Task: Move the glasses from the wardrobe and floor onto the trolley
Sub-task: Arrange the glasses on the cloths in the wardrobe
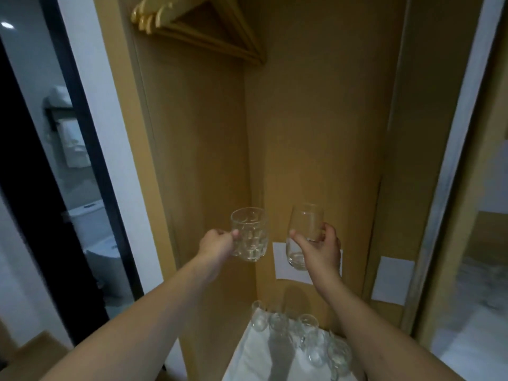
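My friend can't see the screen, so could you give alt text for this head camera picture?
Inside a wooden wardrobe, the left hand holds a dimpled glass mug by its handle and the right hand grips a smooth tumbler. More glasses stand on a white cloth below.

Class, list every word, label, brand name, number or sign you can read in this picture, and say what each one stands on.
No text can be read.
White paper sheet on the wardrobe back wall: looks blank.
Second white paper sheet on the wardrobe's right side: looks blank.
Glass mug in the left hand: moulded pattern only.
Smooth tumbler in the right hand: no marking.
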Demonstrator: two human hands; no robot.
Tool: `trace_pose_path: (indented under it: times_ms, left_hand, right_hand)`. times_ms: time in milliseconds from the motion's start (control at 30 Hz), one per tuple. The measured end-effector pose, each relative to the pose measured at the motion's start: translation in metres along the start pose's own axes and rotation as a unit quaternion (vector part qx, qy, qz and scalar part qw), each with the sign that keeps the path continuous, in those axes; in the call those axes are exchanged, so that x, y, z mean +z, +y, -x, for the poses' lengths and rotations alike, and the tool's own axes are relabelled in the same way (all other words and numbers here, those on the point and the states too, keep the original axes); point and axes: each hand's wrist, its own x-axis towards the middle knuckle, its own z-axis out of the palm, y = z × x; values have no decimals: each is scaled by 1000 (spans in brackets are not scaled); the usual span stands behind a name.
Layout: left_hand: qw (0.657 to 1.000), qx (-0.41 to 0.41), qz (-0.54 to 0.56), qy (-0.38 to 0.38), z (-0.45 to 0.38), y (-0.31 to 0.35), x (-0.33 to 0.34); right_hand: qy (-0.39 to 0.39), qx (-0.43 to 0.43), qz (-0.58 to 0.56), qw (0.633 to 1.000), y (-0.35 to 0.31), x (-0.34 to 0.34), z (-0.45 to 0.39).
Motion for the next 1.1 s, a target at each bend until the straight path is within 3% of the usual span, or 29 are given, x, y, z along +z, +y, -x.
trace_pose_path:
  times_ms: [167,500,867,1100]
  left_hand:
    - [997,-7,52,-62,15,-6,-22]
    - [982,14,39,-186,61,-26,-59]
    - [946,-34,33,-321,133,-24,-16]
    - [936,-19,3,-353,183,-19,27]
  right_hand:
    - [21,-9,-35,999,-17,1,34]
    - [119,-19,-19,992,-23,-13,132]
    - [256,-18,14,967,-35,-93,220]
    - [278,-8,8,960,-34,-158,248]
